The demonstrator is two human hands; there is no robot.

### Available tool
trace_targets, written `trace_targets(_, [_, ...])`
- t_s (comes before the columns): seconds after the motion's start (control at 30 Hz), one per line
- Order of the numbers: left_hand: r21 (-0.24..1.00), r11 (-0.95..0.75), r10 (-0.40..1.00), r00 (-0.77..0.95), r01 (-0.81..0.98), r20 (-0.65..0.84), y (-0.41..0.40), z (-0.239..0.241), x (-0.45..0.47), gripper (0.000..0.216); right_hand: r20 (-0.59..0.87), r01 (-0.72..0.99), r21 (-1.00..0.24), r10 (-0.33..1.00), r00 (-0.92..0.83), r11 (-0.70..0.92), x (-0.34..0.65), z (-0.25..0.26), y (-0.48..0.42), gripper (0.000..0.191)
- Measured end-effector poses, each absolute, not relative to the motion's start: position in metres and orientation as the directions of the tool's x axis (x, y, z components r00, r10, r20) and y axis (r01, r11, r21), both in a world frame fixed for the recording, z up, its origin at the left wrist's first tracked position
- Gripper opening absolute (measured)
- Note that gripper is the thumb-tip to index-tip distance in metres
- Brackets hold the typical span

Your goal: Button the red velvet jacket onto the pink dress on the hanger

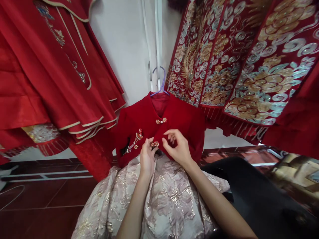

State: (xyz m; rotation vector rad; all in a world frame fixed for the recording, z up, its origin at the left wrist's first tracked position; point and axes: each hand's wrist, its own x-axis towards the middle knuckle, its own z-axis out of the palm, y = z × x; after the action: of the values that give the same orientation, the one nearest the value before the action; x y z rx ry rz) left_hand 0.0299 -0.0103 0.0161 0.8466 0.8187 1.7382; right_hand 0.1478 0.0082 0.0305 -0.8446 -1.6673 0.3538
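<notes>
hands meet at the lower clasp [155, 144] of a red jacket [134, 122], which hangs from a lilac hanger [160, 81] against a white wall [124, 39]. from my remote seat i see the left hand [147, 157] pinching the beaded clasp between thumb and fingertips. the right hand [178, 149] is closed on the jacket's front edge just beside it, fingers curled. an upper clasp [161, 121] sits fastened near the collar, and a jewelled brooch [136, 139] is pinned on the chest. i judge the jacket soft, light and plush, free to swing on its hook. the clasp looks small and fragile, best taken by its bead and loop rather than the trim. a pale brocade skirt [169, 199] spreads below the jacket. plain red robes [50, 66] hang at left, a gold-embroidered red garment [249, 59] at right, over a dark red tiled floor [37, 199].
</notes>
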Motion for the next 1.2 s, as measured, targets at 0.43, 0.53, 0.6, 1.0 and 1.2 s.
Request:
trace_targets(0.43, [0.887,-0.415,0.799,-0.548,-0.205,0.247,-0.005,0.001,0.009,0.028,0.652,0.349,-0.642,0.726,-0.220,0.683,0.134,0.022,0.001,0.021])
trace_targets(0.53, [0.896,-0.441,0.777,-0.519,-0.047,0.356,-0.008,0.001,0.012,0.021,0.672,0.382,-0.598,0.700,-0.242,0.705,0.135,0.023,0.000,0.021])
trace_targets(0.6, [0.882,-0.456,0.732,-0.514,0.118,0.447,-0.011,0.003,0.011,0.019,0.693,0.433,-0.562,0.687,-0.219,0.705,0.135,0.024,0.001,0.020])
trace_targets(1.0, [0.876,-0.389,0.758,-0.440,0.286,0.481,0.058,-0.012,-0.038,0.044,0.678,0.347,-0.600,0.689,-0.256,0.720,0.133,0.034,0.009,0.014])
trace_targets(1.2, [0.876,-0.472,0.765,-0.447,0.103,0.464,0.063,-0.012,-0.018,0.033,0.540,0.141,-0.799,0.801,-0.258,0.584,0.104,0.025,0.060,0.021])
